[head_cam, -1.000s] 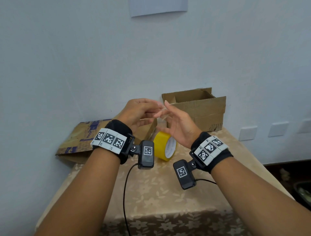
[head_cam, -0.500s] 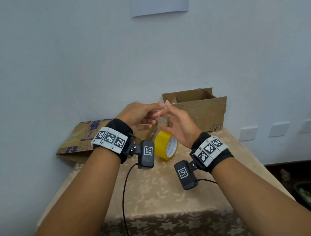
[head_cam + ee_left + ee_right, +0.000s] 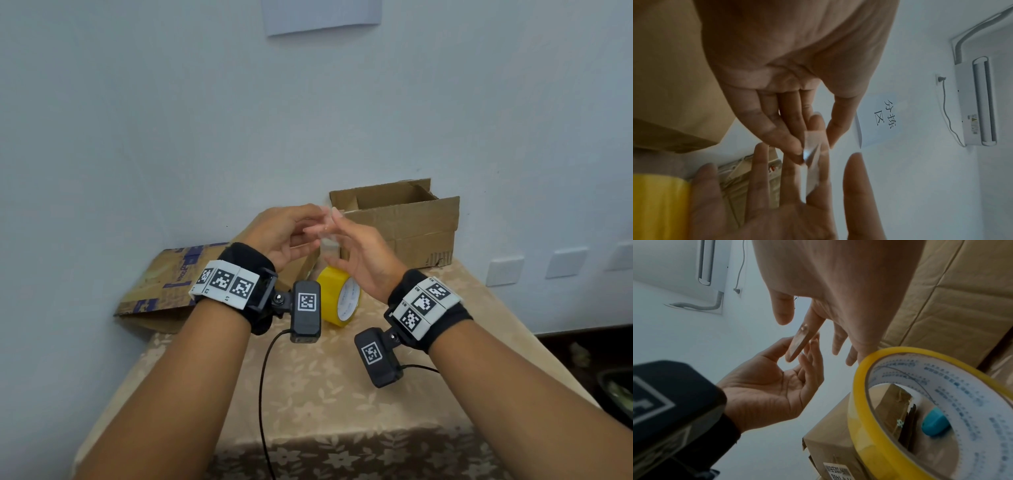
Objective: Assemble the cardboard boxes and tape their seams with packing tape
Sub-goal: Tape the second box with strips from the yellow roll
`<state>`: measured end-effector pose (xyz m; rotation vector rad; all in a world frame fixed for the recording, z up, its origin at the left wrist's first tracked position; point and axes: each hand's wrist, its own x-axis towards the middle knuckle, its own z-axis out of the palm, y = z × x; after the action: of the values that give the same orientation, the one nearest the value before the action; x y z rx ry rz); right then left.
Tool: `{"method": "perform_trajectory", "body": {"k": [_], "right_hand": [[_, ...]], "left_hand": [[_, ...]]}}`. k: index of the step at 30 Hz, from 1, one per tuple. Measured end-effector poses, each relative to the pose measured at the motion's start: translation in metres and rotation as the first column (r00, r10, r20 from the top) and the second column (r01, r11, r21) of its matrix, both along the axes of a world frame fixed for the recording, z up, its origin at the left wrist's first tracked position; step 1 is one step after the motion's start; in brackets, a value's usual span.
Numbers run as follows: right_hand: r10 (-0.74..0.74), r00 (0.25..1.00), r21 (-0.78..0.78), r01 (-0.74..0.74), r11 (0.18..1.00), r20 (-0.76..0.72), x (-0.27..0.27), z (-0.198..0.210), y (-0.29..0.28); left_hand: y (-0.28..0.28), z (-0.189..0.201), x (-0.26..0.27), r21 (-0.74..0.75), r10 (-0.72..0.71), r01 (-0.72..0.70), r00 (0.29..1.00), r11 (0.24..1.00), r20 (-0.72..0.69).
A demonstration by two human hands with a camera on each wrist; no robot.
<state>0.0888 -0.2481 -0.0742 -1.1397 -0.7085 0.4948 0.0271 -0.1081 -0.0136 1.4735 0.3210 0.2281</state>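
Both hands are raised above the table, fingertips meeting. A short strip of clear tape (image 3: 813, 162) lies along the right hand's index finger (image 3: 799, 340). My left hand (image 3: 301, 226) curls its thumb and fingers (image 3: 791, 144) around that strip and pinches its end. My right hand (image 3: 346, 236) keeps its fingers straight and spread. Below them the yellow tape roll (image 3: 337, 298) stands on edge on the table. An open cardboard box (image 3: 400, 226) stands at the back against the wall. A flattened box (image 3: 171, 284) lies at the left.
The table wears a beige floral cloth (image 3: 325, 394). A small taped box (image 3: 838, 426) and a blue object (image 3: 935, 423) sit behind the roll. The wall is close behind, with outlets (image 3: 503, 272) at the right. A black cable (image 3: 263, 377) hangs from the left wrist.
The left hand's fingers have closed in a little on the right index finger and the tape strip. Both hands stay raised in the same spot.
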Motion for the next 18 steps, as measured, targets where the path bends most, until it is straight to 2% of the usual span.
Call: {"method": "perform_trajectory", "body": {"k": [8,11,15,18], "right_hand": [[-0.042,0.999,-0.013,0.042,0.999,0.035,0.002,-0.005,0.004],[-0.015,0.998,-0.013,0.016,1.0,0.06,0.002,-0.005,0.003],[-0.02,0.998,-0.011,0.021,1.0,0.066,0.005,-0.006,0.001],[-0.029,0.998,-0.033,0.031,0.999,0.06,0.003,-0.005,0.002]], "left_hand": [[-0.01,-0.006,0.006,-0.024,-0.002,0.003,1.0,1.0,0.015],[-0.005,-0.006,0.006,-0.089,0.048,-0.043,0.997,0.995,0.057],[0.004,-0.002,0.002,-0.17,0.058,-0.035,0.989,0.985,0.134],[0.007,0.0,0.001,-0.118,0.11,-0.089,0.976,0.989,0.186]]}}
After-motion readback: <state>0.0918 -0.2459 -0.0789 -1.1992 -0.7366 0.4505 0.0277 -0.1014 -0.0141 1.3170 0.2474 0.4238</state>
